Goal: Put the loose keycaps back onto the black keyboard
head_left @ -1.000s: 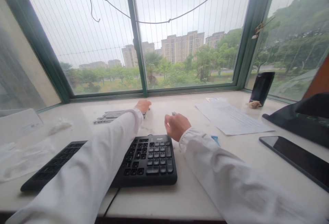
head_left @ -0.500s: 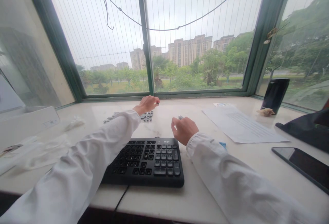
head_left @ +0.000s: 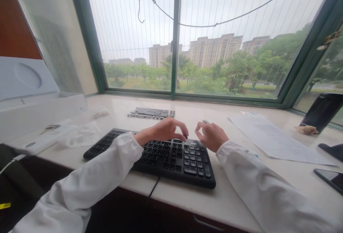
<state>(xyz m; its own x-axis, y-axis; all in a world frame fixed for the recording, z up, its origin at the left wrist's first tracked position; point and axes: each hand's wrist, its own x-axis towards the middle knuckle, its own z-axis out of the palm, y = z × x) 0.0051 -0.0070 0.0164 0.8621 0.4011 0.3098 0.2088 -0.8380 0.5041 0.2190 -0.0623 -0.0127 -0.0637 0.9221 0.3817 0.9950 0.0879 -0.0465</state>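
My left hand (head_left: pixel 166 131) reaches over the top edge of a black keyboard (head_left: pixel 198 180), pinching a small black keycap (head_left: pixel 186 137) between thumb and finger. Across the keyboard's main block most sockets are bare, while the number pad on the right has its keycaps on. Just beyond the keyboard's upper right corner, my right hand (head_left: pixel 213 135) is closed with thumb and finger curled together. A small grey thing (head_left: pixel 205 121) sticks out of it, too little shown to name. Behind my left hand lie loose keycaps (head_left: pixel 150 113) in rows on the white sill.
Printed paper (head_left: pixel 270 136) lies to the right, near a crumpled tan lump (head_left: pixel 307 129), a dark upright object (head_left: pixel 323 113) and a phone (head_left: pixel 331 180). On the left are a white box (head_left: pixel 45 108) and clear plastic wrapping (head_left: pixel 80 135). A cable (head_left: pixel 154 186) hangs over the front edge.
My left hand has come back from beside the loose keycaps to above the keyboard, holding a keycap. My right hand stays near the keyboard's upper right corner. The view has turned left.
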